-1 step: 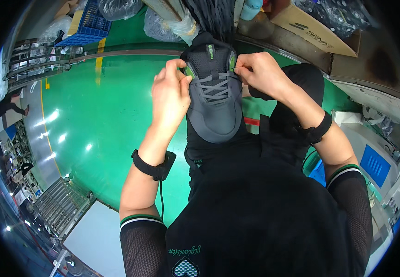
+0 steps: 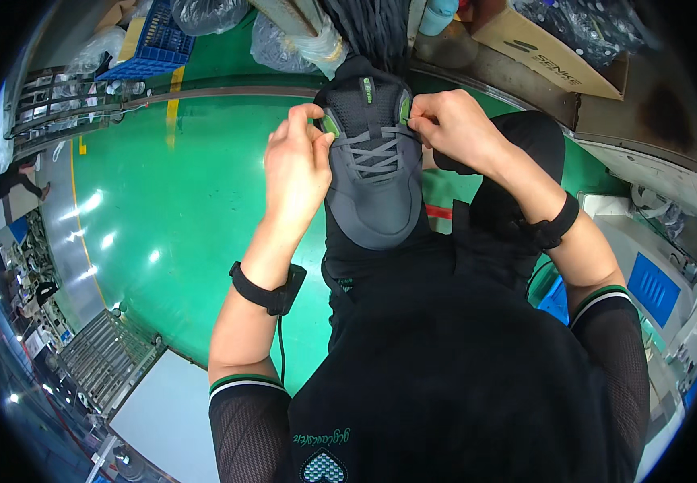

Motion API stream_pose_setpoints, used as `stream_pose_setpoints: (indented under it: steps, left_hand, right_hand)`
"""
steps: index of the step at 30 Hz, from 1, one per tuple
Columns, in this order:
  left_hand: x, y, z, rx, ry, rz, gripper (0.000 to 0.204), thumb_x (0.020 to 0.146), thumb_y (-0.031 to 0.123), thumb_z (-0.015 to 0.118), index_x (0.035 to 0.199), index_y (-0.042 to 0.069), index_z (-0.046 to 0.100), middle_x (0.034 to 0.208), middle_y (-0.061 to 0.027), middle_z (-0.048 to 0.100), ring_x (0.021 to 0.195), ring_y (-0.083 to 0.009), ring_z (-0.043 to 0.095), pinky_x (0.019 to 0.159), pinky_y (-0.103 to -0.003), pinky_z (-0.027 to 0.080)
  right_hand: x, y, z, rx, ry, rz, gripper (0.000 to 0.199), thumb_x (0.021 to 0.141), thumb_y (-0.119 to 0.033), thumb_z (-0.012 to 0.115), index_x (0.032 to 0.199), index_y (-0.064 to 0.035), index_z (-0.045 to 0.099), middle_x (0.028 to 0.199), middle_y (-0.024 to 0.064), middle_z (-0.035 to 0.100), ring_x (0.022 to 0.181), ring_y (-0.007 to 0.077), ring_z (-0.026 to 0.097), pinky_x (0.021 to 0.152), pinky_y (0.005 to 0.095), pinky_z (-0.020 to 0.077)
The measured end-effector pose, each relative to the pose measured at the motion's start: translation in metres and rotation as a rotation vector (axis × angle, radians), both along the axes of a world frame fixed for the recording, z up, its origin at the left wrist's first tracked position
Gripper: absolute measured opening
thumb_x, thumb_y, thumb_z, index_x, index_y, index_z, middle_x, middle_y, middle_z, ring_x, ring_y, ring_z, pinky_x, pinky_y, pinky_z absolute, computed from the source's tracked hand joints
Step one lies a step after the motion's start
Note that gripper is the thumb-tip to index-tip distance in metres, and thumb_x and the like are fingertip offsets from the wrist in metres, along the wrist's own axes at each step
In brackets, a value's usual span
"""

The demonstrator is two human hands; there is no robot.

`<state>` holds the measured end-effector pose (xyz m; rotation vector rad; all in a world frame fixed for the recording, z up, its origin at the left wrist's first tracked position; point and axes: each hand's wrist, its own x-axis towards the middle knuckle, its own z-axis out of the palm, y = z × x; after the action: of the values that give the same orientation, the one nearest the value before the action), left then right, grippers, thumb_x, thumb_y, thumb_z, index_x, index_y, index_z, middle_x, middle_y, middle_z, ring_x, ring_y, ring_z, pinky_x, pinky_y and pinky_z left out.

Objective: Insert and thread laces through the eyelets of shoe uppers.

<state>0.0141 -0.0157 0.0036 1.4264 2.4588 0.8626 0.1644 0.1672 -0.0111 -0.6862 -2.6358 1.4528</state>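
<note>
A dark grey sneaker point(image 2: 375, 201) lies sole down on my leg, its toe toward me and its black tongue point(image 2: 356, 105) standing up at the far end. Grey laces point(image 2: 377, 158) cross over its front, and their upper runs spread out sideways at the top eyelets. On the left side, beside a green-lined collar edge, my left hand point(image 2: 296, 153) is closed in a pinch on the lace. My right hand point(image 2: 453, 129) pinches the lace at the opposite side, thumb and forefinger pressed together. The lace tips are hidden by my fingers.
A bundle of black laces point(image 2: 373, 32) hangs just beyond the sneaker. Past it stand a wrapped post point(image 2: 316, 48) and a cardboard box point(image 2: 554, 60) of plastic-wrapped items. A blue crate point(image 2: 151, 44) is at far left, a white board point(image 2: 167, 423) at near left.
</note>
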Motion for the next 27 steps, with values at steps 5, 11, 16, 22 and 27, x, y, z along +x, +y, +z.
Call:
stream_pose_setpoints:
  steps: [5, 11, 16, 22, 27]
  left_hand:
    - [0.009, 0.001, 0.002, -0.008, -0.051, 0.062, 0.028, 0.081, -0.002, 0.064, 0.107, 0.003, 0.054, 0.067, -0.0075, 0.059, 0.073, -0.0259, 0.059, 0.073, -0.037, 0.046]
    - [-0.003, 0.009, 0.0, 0.04, 0.212, -0.023, 0.031, 0.08, -0.002, 0.065, 0.109, 0.004, 0.055, 0.069, -0.0064, 0.057, 0.073, -0.0255, 0.057, 0.071, -0.038, 0.043]
    - [-0.005, 0.011, 0.003, 0.005, 0.323, -0.12, 0.032, 0.079, -0.002, 0.065, 0.109, 0.003, 0.055, 0.068, -0.0069, 0.057, 0.074, -0.0267, 0.058, 0.072, -0.039, 0.044]
    - [-0.017, 0.025, 0.007, -0.027, 0.151, -0.242, 0.034, 0.079, -0.003, 0.063, 0.111, 0.004, 0.054, 0.074, -0.01, 0.059, 0.076, -0.0308, 0.059, 0.072, -0.04, 0.046]
    - [-0.052, 0.034, 0.022, -0.251, 0.29, -0.598, 0.033, 0.079, 0.002, 0.065, 0.11, 0.006, 0.054, 0.076, -0.011, 0.056, 0.078, -0.033, 0.056, 0.073, -0.041, 0.045]
  right_hand:
    - [-0.012, 0.003, 0.0, 0.566, -0.002, 0.248, 0.007, 0.072, -0.004, 0.062, 0.077, 0.0008, 0.061, 0.065, 0.0157, 0.063, 0.064, 0.0352, 0.063, 0.058, 0.0402, 0.0495]
    - [-0.032, 0.019, 0.018, 0.761, 0.009, 0.646, 0.017, 0.068, -0.006, 0.066, 0.083, -0.0021, 0.06, 0.067, 0.0137, 0.064, 0.071, 0.0334, 0.065, 0.061, 0.041, 0.0508]
    - [-0.017, 0.033, 0.013, 0.714, 0.061, 0.517, 0.03, 0.074, -0.014, 0.072, 0.094, -0.0059, 0.051, 0.087, 0.009, 0.058, 0.075, 0.0312, 0.063, 0.061, 0.0418, 0.0495]
    - [-0.047, 0.053, 0.019, 0.647, 0.193, 0.71, 0.037, 0.067, -0.009, 0.075, 0.096, -0.0026, 0.052, 0.093, 0.0074, 0.055, 0.086, 0.0295, 0.063, 0.066, 0.0413, 0.0498]
    - [-0.068, 0.061, 0.023, 0.503, 0.055, 1.02, 0.031, 0.066, -0.006, 0.076, 0.087, 0.0011, 0.055, 0.093, 0.0096, 0.053, 0.088, 0.0318, 0.061, 0.072, 0.0428, 0.0494]
